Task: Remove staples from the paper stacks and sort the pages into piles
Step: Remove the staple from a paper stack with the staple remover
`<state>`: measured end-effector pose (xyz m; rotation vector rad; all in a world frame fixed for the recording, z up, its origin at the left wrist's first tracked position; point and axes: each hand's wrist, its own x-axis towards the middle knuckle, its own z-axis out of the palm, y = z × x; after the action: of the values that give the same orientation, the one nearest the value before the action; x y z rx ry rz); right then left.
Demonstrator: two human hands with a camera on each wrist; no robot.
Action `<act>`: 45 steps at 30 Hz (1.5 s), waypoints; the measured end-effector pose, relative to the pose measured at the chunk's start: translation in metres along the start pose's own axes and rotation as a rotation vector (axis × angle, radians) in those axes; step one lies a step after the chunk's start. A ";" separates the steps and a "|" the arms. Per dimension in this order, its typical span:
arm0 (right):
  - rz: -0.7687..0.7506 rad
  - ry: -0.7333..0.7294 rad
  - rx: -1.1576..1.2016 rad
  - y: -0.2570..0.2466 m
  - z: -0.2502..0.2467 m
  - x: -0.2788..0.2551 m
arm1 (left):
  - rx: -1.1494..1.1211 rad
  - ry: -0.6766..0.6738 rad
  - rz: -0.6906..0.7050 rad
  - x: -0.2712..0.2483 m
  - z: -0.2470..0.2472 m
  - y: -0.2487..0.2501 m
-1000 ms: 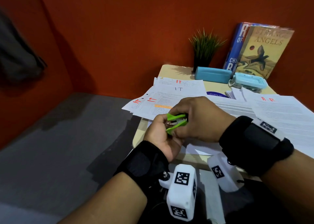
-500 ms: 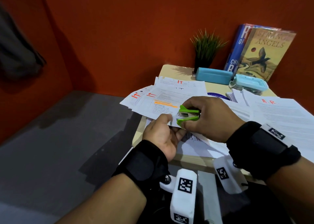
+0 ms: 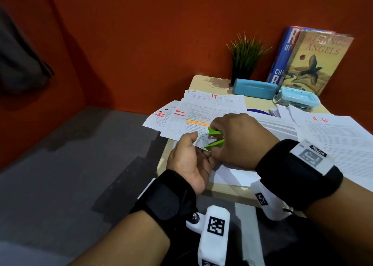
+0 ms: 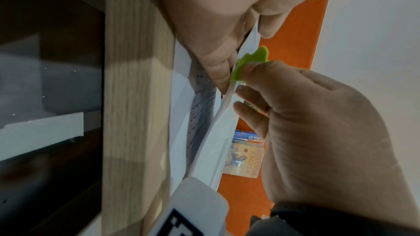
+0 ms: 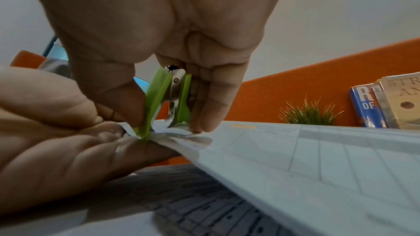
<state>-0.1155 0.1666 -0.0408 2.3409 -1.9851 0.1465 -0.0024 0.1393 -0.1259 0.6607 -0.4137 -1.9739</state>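
My right hand [image 3: 238,140] grips a green staple remover [image 3: 215,138] between thumb and fingers, its metal claws against the corner of a stapled paper stack [image 3: 198,142]. My left hand [image 3: 189,154] pinches that corner, thumb on top and fingers beneath. In the right wrist view the staple remover [image 5: 163,101] points down onto the paper stack [image 5: 295,150], whose corner is lifted off the table. In the left wrist view the staple remover [image 4: 250,64] shows beside the paper edge [image 4: 218,123]. Loose pages marked IT [image 3: 201,110] lie behind my hands, and pages marked AR [image 3: 333,136] lie to the right.
A small wooden table [image 3: 201,84] stands against an orange wall. At its back are a potted plant [image 3: 245,57], a teal case [image 3: 254,88], a teal stapler [image 3: 298,97] and two upright books [image 3: 310,61]. Grey floor [image 3: 70,174] lies to the left.
Both hands have moved up and to the right with the remover. The left hand now pinches the stack's corner and the remover's claws rest against it.
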 end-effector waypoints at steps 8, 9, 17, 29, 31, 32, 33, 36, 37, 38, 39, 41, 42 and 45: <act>-0.027 0.029 -0.095 -0.007 0.005 0.002 | -0.001 -0.020 0.007 -0.001 -0.002 -0.003; -0.027 0.033 -0.103 -0.007 0.005 0.002 | -0.002 -0.019 0.013 -0.001 -0.002 -0.003; -0.036 0.057 -0.102 -0.011 0.001 0.003 | 0.005 -0.009 0.012 -0.005 0.001 -0.003; 0.015 0.052 0.040 -0.006 0.000 0.011 | 0.052 0.073 0.024 -0.012 0.010 0.000; 0.115 0.065 0.243 0.000 0.001 0.012 | 0.028 0.080 -0.003 -0.010 0.012 0.001; 0.184 0.067 0.387 0.003 0.001 0.013 | 0.014 0.085 -0.018 -0.009 0.013 0.002; 0.260 0.050 0.570 0.006 0.001 0.013 | 0.001 0.090 -0.035 -0.008 0.015 0.002; 0.442 -0.034 1.115 0.015 0.000 0.011 | -0.030 0.095 -0.083 -0.007 0.020 0.005; 0.475 -0.051 1.216 0.017 0.000 0.009 | -0.036 0.105 -0.097 -0.007 0.021 0.005; 0.494 -0.061 1.287 0.018 0.001 0.008 | -0.043 0.112 -0.109 -0.008 0.024 0.006; 0.502 -0.063 1.339 0.019 0.001 0.006 | -0.055 0.117 -0.121 -0.008 0.025 0.006; 0.518 -0.047 1.431 0.020 0.003 0.004 | -0.082 0.114 -0.143 -0.008 0.027 0.006; 0.534 -0.032 1.488 0.021 0.003 0.004 | -0.094 0.106 -0.150 -0.008 0.027 0.006; 0.578 0.020 1.654 0.028 0.001 0.002 | -0.123 0.094 -0.143 -0.009 0.028 0.009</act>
<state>-0.1426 0.1595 -0.0418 1.7629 -2.8942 2.6045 -0.0097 0.1430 -0.0968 0.7180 -0.1902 -2.0747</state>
